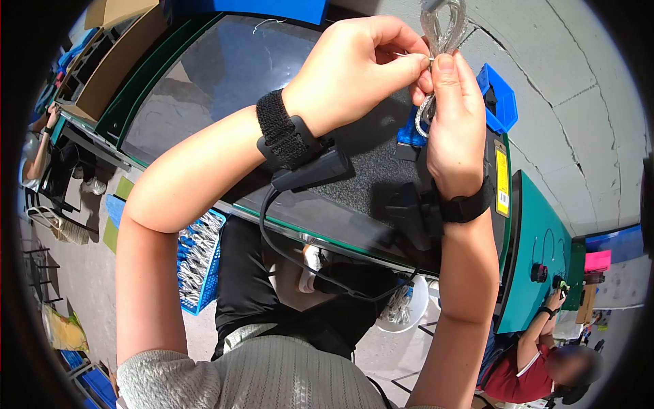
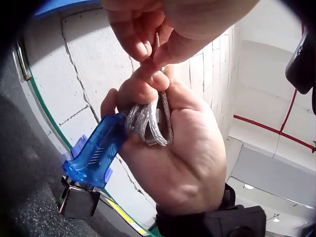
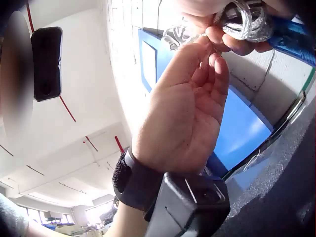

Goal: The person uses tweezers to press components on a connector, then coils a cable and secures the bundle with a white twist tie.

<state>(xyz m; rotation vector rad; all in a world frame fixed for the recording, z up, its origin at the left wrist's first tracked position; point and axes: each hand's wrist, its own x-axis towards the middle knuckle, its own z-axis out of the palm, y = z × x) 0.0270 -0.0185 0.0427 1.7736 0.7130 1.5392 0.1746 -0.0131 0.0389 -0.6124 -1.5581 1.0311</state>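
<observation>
Both hands meet at a coiled, silvery braided cable (image 1: 446, 31) above the far part of the worktable. My right hand (image 1: 458, 123) grips the coil, thumb laid along it, loops standing out above and below. Between thumb and forefinger, my left hand (image 1: 354, 71) pinches a thin tie (image 2: 158, 39) at the coil's middle. In the left wrist view, the right hand (image 2: 182, 148) curls round the cable loops (image 2: 155, 123). The right wrist view has the left hand (image 3: 180, 108) with its fingertips at the coil (image 3: 244, 22). Fingers partly hide the tie.
A blue translucent plastic piece (image 2: 96, 153) on a black block (image 2: 79, 200) stands on the worktable (image 1: 204, 75). A blue bin (image 1: 501, 99) lies right. Below are a blue basket (image 1: 218, 252) and white bucket (image 1: 422, 310) holding cables. Another person (image 1: 521, 382) works at right.
</observation>
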